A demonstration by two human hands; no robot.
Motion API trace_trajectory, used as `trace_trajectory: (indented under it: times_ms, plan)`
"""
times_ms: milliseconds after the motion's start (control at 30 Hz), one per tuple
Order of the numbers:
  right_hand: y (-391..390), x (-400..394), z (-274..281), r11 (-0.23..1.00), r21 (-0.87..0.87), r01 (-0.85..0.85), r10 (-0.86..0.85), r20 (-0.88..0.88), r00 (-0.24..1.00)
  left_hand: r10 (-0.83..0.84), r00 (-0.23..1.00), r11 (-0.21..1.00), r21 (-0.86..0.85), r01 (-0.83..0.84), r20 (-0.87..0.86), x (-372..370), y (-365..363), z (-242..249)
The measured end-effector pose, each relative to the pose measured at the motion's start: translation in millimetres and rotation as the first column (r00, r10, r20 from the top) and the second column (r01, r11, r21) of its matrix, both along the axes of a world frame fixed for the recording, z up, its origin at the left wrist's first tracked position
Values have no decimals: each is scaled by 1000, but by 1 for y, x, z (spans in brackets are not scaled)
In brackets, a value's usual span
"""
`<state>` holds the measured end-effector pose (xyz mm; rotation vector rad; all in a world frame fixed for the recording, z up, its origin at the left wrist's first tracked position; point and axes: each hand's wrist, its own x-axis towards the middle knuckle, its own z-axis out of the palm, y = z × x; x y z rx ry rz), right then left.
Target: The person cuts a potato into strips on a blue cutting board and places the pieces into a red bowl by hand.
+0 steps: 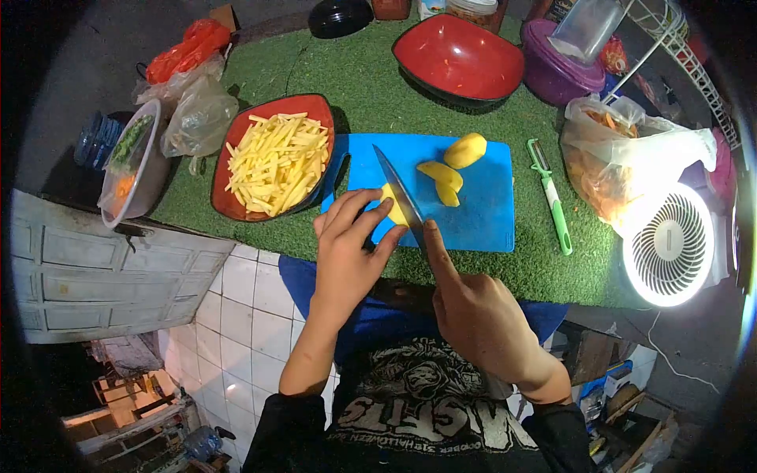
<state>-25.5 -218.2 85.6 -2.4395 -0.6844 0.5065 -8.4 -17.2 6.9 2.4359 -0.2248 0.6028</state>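
Note:
My left hand (348, 246) holds a peeled yellow potato piece (394, 206) down near the left part of a blue cutting board (493, 225), its fingers bent over it. A knife (400, 189) is in my right hand (485, 315), index finger stretched along the spine. The blade lies along the right side of that potato piece; whether it has entered cannot be told. To the right on the board are a peeled potato (465, 150) and two cut potato pieces (448, 194). Left of the board, potato sticks (280, 162) fill a red-lined bowl (224, 201).
A green-and-white peeler (553, 203) lies right of the board, near a bag of peelings (595, 165) and a bright round fan (669, 240). Behind stand a red bowl (457, 59) and a purple tub (556, 75). A basin (150, 177) with vegetables sits at the left edge.

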Motion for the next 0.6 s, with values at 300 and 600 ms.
trace_trajectory:
  times_ms: [300,600]
  plan:
    - [-5,-7,-8,997,-67,-32,47,224,973,33,998,999,13,-32,-45,1,-2,6]
    - [18,-9,5,930,-369,10,90,252,963,17,1000,999,27,-16,-22,0,0,-3]
